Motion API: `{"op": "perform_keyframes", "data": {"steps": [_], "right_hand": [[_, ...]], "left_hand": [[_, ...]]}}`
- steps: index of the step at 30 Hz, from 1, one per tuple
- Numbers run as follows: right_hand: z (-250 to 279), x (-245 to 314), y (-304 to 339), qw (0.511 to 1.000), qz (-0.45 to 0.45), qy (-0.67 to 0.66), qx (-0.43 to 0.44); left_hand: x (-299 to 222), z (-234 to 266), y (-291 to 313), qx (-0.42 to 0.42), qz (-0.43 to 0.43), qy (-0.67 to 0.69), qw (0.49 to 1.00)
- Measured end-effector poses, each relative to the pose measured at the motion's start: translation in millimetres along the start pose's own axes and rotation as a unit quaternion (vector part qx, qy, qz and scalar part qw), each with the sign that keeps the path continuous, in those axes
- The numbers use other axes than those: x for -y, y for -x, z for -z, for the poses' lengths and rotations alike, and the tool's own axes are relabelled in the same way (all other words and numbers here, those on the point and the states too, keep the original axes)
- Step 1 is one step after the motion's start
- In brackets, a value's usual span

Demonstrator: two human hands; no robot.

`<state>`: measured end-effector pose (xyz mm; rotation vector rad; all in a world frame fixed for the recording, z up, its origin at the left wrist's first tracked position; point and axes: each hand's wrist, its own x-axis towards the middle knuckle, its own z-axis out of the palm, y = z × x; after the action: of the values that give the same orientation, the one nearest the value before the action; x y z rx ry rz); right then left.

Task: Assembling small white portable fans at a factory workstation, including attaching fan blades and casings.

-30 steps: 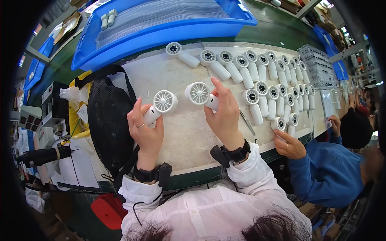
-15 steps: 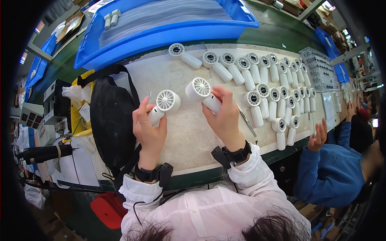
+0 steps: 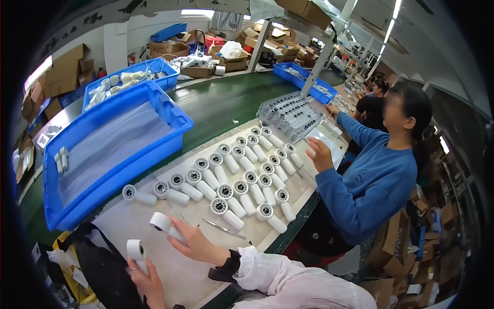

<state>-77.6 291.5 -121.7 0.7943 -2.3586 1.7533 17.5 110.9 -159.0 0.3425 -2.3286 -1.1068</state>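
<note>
A white handheld fan point(image 3: 136, 250) with a round head is gripped by its handle in my left hand point(image 3: 147, 283), whose fingers wrap round it. My right hand point(image 3: 194, 243), farther to the right, holds a second white handheld fan point(image 3: 160, 221) by its handle, head pointing left. Both are raised over the pale work board point(image 3: 175, 273) and do not touch each other. Past my right hand, several white handheld fans point(image 3: 225, 191) lie in slanting rows, their round grilles facing up. Metal tweezers point(image 3: 224, 229) rest between my right wrist and those fans.
A large blue bin point(image 3: 116, 193) with grey sheets stands at the far left, another blue bin point(image 3: 170, 77) behind it. Clear plastic trays point(image 3: 290, 116) are stacked beyond the rows. At right sits a co-worker in a blue sweater point(image 3: 370, 180), one hand raised. A black mesh bag point(image 3: 103, 268) lies near left.
The view has swung up and to the right, bringing in the co-worker and the room behind. Both my hands still hold their fans, which now show more side-on.
</note>
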Motion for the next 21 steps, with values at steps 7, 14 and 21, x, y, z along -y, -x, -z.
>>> {"op": "perform_keyframes", "data": {"steps": [7, 14, 21], "right_hand": [[6, -1, -2, 1.000, -0.014, 0.011, 0.001], [-1, -17, -2, 0.999, -0.024, -0.041, -0.017], [0, -17, -3, 0.964, -0.164, -0.194, 0.072]], "left_hand": [[-20, -6, -7, 0.014, 0.083, 0.136, 0.987], [-18, -8, -11, 0.075, 0.185, 0.335, 0.921], [0, -4, -9, 0.072, 0.161, 0.179, 0.968]]}}
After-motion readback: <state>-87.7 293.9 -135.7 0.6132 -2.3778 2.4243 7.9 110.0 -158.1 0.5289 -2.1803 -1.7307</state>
